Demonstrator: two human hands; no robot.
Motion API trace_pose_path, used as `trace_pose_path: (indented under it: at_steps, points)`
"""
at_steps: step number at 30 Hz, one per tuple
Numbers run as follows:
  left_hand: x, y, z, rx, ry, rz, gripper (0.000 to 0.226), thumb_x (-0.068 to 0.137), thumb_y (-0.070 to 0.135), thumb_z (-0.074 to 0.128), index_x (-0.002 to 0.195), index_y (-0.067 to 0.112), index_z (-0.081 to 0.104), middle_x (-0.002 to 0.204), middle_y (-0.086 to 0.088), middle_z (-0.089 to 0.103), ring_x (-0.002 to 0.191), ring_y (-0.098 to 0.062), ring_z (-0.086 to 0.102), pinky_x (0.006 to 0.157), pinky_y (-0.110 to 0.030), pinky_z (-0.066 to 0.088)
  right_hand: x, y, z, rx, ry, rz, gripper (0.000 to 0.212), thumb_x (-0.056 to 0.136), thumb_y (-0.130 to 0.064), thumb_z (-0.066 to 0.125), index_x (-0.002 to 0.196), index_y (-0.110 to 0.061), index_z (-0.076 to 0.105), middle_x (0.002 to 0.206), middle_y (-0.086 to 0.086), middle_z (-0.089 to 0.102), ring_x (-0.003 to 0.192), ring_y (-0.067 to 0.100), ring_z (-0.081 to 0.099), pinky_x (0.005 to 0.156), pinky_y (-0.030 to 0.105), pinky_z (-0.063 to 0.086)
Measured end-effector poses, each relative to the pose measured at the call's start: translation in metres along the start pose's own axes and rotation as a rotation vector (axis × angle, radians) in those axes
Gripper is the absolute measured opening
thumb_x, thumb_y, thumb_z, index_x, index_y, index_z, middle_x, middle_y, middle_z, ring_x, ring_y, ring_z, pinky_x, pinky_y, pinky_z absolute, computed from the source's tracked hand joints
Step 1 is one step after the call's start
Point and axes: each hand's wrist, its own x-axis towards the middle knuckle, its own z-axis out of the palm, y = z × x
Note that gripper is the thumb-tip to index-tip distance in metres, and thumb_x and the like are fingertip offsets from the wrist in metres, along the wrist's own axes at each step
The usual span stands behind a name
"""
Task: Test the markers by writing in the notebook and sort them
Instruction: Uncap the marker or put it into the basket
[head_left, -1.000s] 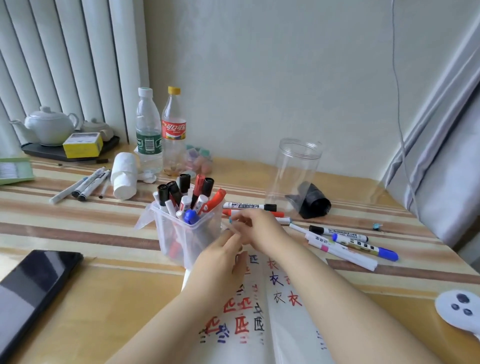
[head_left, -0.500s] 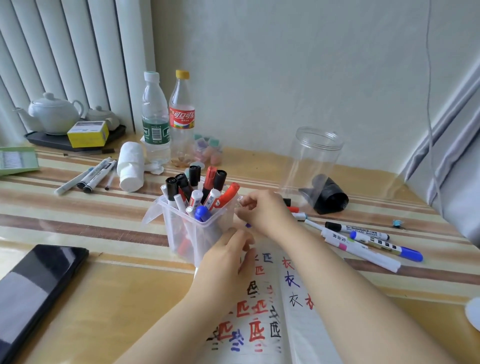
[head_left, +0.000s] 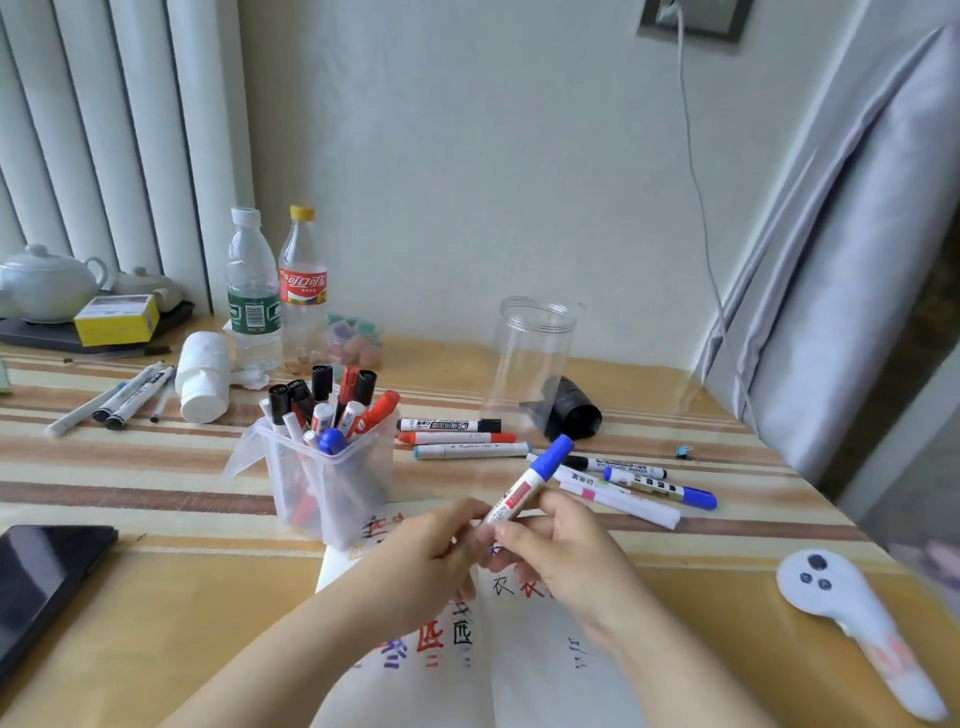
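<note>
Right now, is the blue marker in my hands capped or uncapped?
Capped: the blue cap sits on the blue marker, which both hands hold, its far end pointing up and away.

Single head-worn view, facing forward and down, close over table (head_left: 156, 597)

The scene was bright and evenly lit by soft daylight, which seemed to come from the left, where pale vertical blinds (head_left: 98, 145) glowed. Shadows on the tabletop (head_left: 156, 597) were faint and short. A dull sheen lay on the dark phone screen (head_left: 41, 577) and on the clear jar (head_left: 532, 358). The wide-angle lens bowed the blinds and the curtain (head_left: 831, 270) near the edges. The lower right corner was smeared, and the hands (head_left: 519, 561) looked slightly soft; fine print on the markers was not readable.
</note>
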Motion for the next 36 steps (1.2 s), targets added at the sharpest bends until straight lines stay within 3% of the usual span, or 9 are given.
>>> trace_pose_path:
  at_steps: [2,7,10,14,17,20,23,27,36]
  points:
    - [-0.005,0.002,0.003,0.025,0.017,0.009,0.014,0.093,0.032,0.045,0.106,0.031,0.051,0.087,0.007,0.062,0.073,-0.008,0.064,0.074,-0.029,0.054,-0.007,0.0,-0.001,-0.027,0.005,0.002,0.003,0.089,-0.017,0.057,0.09,-0.019,0.06,0.067,-0.005,0.067,0.062,0.011,0.057,0.064,0.03,0.041]
    - [-0.01,-0.01,-0.005,0.35,0.412,0.305,0.035,0.088,0.022,0.055,0.12,0.022,0.043,0.121,0.005,0.046,0.108,-0.002,0.047,0.094,-0.025,0.041,-0.019,0.006,-0.012,-0.296,-0.006,-0.061,0.02,0.095,-0.031,0.047,0.079,-0.026,0.059,0.059,-0.009,0.044,0.06,0.015,0.043,0.063,0.033,0.035]
    - [-0.012,-0.014,-0.014,0.717,0.288,0.425,0.044,0.086,0.036,0.045,0.13,0.03,0.039,0.132,0.002,0.044,0.12,-0.015,0.042,0.099,-0.035,0.037,-0.031,0.002,-0.02,-0.469,-0.139,-0.085,0.018,0.097,-0.033,0.043,0.099,-0.033,0.061,0.065,-0.014,0.051,0.064,0.012,0.048,0.061,0.032,0.042]
    - [-0.021,-0.007,-0.008,0.815,-0.048,0.223,0.026,0.095,0.034,0.039,0.115,0.019,0.049,0.113,0.001,0.053,0.099,-0.018,0.051,0.083,-0.027,0.042,-0.044,-0.002,-0.023,-0.808,-0.228,-0.096,0.03,0.098,-0.035,0.041,0.126,-0.029,0.052,0.117,-0.004,0.059,0.103,0.015,0.058,0.089,0.03,0.047]
    - [-0.026,-0.005,0.005,0.832,-0.108,0.161,0.027,0.098,0.035,0.032,0.107,0.013,0.045,0.106,-0.004,0.054,0.09,-0.024,0.053,0.071,-0.03,0.037,-0.047,-0.001,-0.013,-1.116,-0.207,-0.227,0.037,0.096,-0.037,0.044,0.131,-0.027,0.044,0.128,-0.004,0.053,0.113,0.017,0.052,0.092,0.031,0.043]
    - [-0.03,-0.006,0.016,0.768,-0.135,0.162,0.025,0.098,0.029,0.031,0.104,0.009,0.044,0.104,-0.009,0.056,0.091,-0.027,0.053,0.074,-0.033,0.039,-0.044,0.005,0.002,-1.285,-0.131,-0.425,0.033,0.097,-0.037,0.036,0.118,-0.015,0.049,0.116,0.002,0.058,0.106,0.023,0.057,0.081,0.035,0.045]
    - [-0.033,-0.007,0.012,0.663,-0.153,0.172,0.025,0.099,0.028,0.03,0.098,0.009,0.046,0.098,-0.008,0.057,0.08,-0.022,0.049,0.069,-0.028,0.036,-0.04,0.013,0.006,-1.414,-0.087,-0.666,0.056,0.09,-0.047,0.016,0.105,-0.013,0.058,0.088,0.003,0.067,0.078,0.024,0.066,0.059,0.03,0.044]
    - [-0.037,-0.009,0.008,0.608,-0.211,0.17,0.021,0.099,0.028,0.03,0.09,0.016,0.044,0.078,0.006,0.048,0.071,-0.014,0.04,0.062,-0.021,0.026,-0.043,0.014,0.007,-1.434,-0.211,-0.537,0.06,0.096,-0.047,0.016,0.147,-0.016,0.023,0.117,0.009,0.061,0.103,0.032,0.059,0.079,0.041,0.043]
    - [-0.037,-0.012,0.008,0.552,-0.24,0.138,0.021,0.099,0.03,0.03,0.083,0.02,0.037,0.071,0.006,0.045,0.068,-0.015,0.041,0.058,-0.022,0.029,-0.04,0.015,0.013,-1.451,-0.211,-0.509,0.055,0.1,-0.042,0.027,0.149,-0.02,0.019,0.112,0.01,0.065,0.1,0.032,0.059,0.073,0.038,0.041]
